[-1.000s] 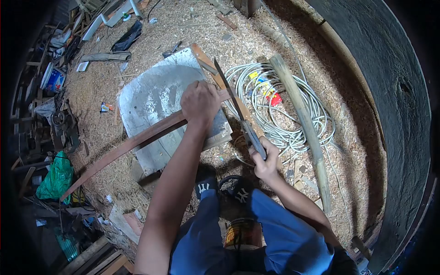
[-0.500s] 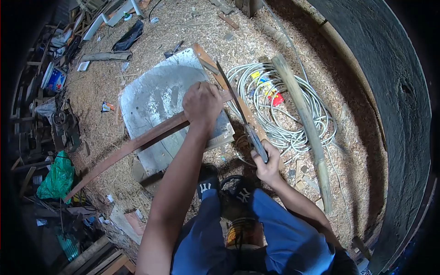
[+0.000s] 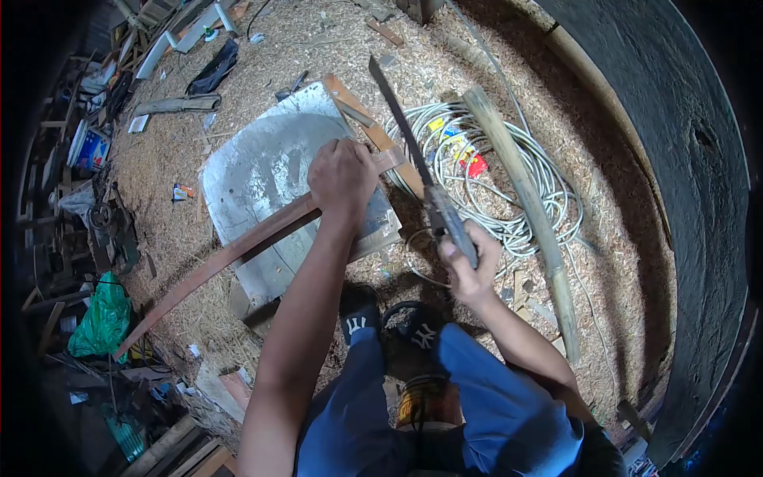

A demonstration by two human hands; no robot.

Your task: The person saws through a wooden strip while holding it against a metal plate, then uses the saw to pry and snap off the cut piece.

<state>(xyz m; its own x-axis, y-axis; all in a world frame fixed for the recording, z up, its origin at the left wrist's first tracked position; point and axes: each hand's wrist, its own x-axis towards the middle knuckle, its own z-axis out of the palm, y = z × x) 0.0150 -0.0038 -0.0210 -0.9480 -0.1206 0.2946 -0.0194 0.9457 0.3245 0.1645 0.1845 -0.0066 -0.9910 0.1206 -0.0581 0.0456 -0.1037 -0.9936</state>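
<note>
My left hand (image 3: 343,176) is closed over a long reddish wooden strip (image 3: 214,262), pressing it down on a worn metal-topped board (image 3: 262,171). The strip's short right end (image 3: 388,160) sticks out beyond my knuckles, over an orange-brown board. In my right hand (image 3: 471,262) is the grey handle of what looks like a handsaw (image 3: 405,127). Its narrow dark blade points up and away, just right of the strip's end and apart from it. Teeth are too small to make out.
A coil of pale cable (image 3: 517,230) lies to the right, with a wooden pole (image 3: 520,187) across it. Orange-brown boards (image 3: 369,127) lie along the metal top's right side. Wood shavings cover the ground. A green plastic bag (image 3: 102,318) and scrap are at left.
The saw has lifted off the strip's end and swung up and right, its blade turned more to view. My left hand keeps its grip on the strip. The view has shifted slightly.
</note>
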